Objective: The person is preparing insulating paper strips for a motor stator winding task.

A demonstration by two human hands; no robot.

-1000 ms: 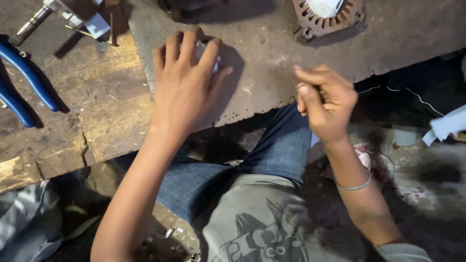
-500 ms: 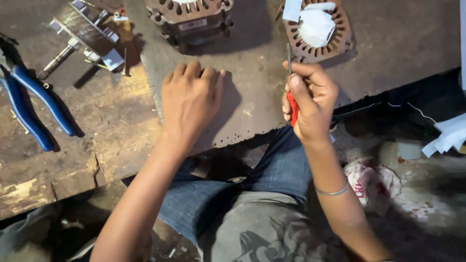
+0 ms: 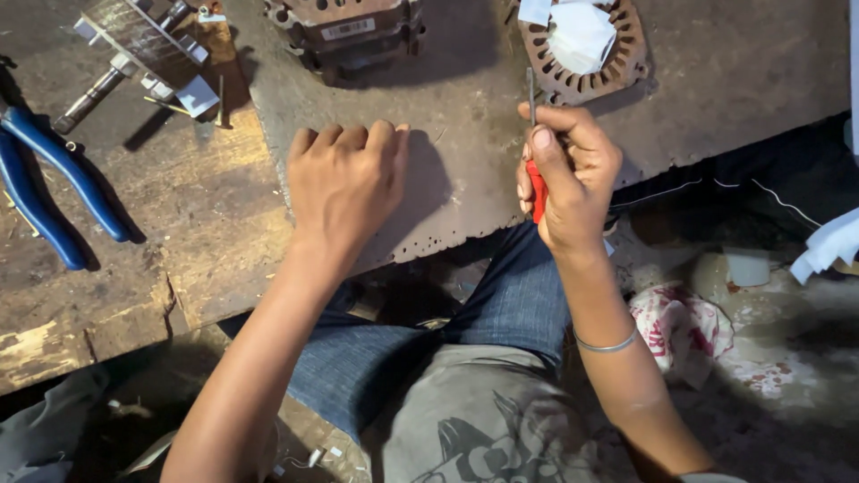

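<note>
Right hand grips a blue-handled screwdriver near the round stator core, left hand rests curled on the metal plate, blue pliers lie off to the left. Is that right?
Not quite: the head view shows the screwdriver in the right hand has a red handle, not blue. The rest holds: it is near the round stator core, the left hand rests curled on the metal plate, and the blue pliers lie off to the left.

A small white rectangular label (image 3: pixel 348 29) with dark print sits on the rusty motor block (image 3: pixel 344 31) at the tabletop's (image 3: pixel 465 179) far edge.

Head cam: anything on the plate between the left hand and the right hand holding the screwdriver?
Nothing: in the head view only bare metal plate lies between the left hand and the right hand gripping the red-handled screwdriver.
</note>
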